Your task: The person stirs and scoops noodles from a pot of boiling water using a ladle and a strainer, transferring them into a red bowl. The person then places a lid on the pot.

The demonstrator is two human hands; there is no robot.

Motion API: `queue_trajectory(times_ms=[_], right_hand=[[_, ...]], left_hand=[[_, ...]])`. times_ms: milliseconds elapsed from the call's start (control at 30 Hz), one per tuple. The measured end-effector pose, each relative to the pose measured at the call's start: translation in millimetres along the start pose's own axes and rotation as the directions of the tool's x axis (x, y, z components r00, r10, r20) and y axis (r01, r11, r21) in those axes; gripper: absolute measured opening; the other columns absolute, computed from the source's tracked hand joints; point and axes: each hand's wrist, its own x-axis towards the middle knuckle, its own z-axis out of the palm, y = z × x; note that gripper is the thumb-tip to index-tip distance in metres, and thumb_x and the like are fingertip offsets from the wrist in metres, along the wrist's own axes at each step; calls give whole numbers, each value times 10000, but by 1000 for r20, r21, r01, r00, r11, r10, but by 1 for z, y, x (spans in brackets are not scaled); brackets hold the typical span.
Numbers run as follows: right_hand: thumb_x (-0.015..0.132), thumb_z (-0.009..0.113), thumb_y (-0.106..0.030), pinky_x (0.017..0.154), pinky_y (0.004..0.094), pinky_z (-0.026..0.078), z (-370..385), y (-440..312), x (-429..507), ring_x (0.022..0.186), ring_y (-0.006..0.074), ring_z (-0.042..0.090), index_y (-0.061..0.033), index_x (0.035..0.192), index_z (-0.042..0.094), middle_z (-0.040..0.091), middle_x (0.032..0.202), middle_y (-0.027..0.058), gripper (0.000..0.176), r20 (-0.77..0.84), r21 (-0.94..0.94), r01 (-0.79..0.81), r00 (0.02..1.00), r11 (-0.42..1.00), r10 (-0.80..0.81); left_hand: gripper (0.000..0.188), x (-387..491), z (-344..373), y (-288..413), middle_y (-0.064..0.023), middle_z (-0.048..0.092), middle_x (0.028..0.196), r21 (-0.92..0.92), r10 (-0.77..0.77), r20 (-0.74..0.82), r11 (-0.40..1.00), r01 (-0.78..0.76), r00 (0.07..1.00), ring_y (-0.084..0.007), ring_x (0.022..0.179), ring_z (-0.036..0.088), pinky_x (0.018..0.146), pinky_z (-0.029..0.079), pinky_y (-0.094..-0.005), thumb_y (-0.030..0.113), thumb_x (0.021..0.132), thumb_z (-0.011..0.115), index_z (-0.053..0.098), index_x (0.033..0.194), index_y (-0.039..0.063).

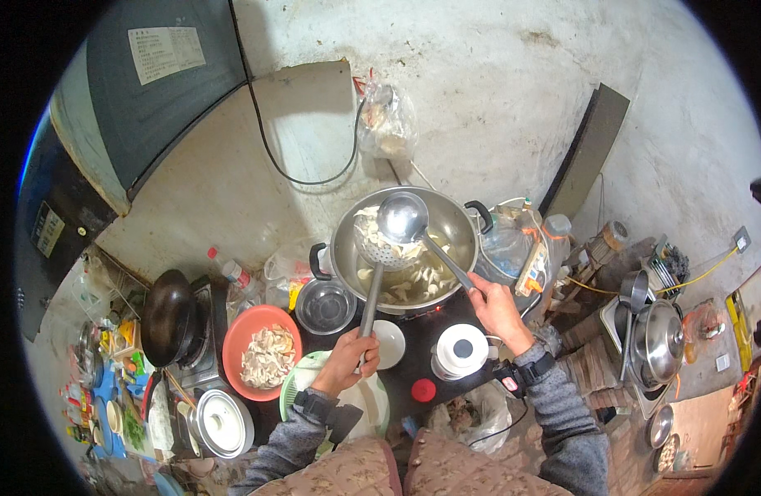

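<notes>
My left hand (348, 361) grips the handle of a perforated metal skimmer (380, 256), which is heaped with pale sliced pieces that look like mushroom. In my right hand (497, 313) is a steel ladle (403, 217); its rounded bowl rests over the heap in the skimmer, hiding part of it. Both tools are above a wide two-handled steel pot (458, 223). More pale pieces (425, 280) lie in the yellowish liquid inside the pot. A small white bowl (391, 345) sits just beyond my left hand, and a white lidded jug (460, 351) stands below my right hand.
Left of the pot are a steel bowl (326, 306) and a pink basin (234, 344) of pale pieces. Farther left stand a black wok (168, 317) and a lidded pot (224, 423). A power strip (533, 268) with cables hangs at right. A red lid (423, 390) lies near me.
</notes>
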Motion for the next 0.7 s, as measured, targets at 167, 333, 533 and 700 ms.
queue_trajectory(times_ms=[167, 333, 533, 700], right_hand=[[859, 532, -119, 683, 466, 496, 4, -4, -6, 726, 417, 623, -40, 1173, 595, 600, 739, 278, 330, 6, -50, -13, 1000, 999, 13], [855, 535, -129, 666, 510, 500, 0, -13, -10, 713, 438, 611, -66, 1178, 591, 614, 739, 257, 334, 2, -106, -7, 1000, 994, 7], [825, 578, -77, 589, 478, 492, -23, -40, -17, 682, 397, 627, -71, 1237, 545, 615, 694, 233, 413, -78, -244, 163, 979, 956, -187], [856, 542, -76, 629, 385, 504, -28, -51, -18, 702, 304, 660, -1, 1197, 572, 644, 816, 237, 350, -63, -49, 74, 995, 996, -77]], left_hand=[[73, -5, 0, -2, -25, 446, 641, 46, 5, 3, 999, -5, 1000, -127, 436, 436, 397, 321, -261, 62, 877, 501, 430, 885, 49], [78, -6, -1, -4, -27, 455, 632, 137, 33, 2, 990, -33, 999, -133, 421, 443, 394, 343, -269, 67, 883, 500, 425, 884, 48], [77, 0, -11, -5, -28, 452, 604, 105, 32, -26, 994, -29, 999, -137, 399, 438, 369, 327, -278, 66, 875, 502, 431, 853, 43], [69, -1, -9, -5, -29, 456, 602, 149, 87, -11, 985, -84, 996, -140, 398, 446, 369, 330, -277, 51, 852, 499, 429, 854, 49]])
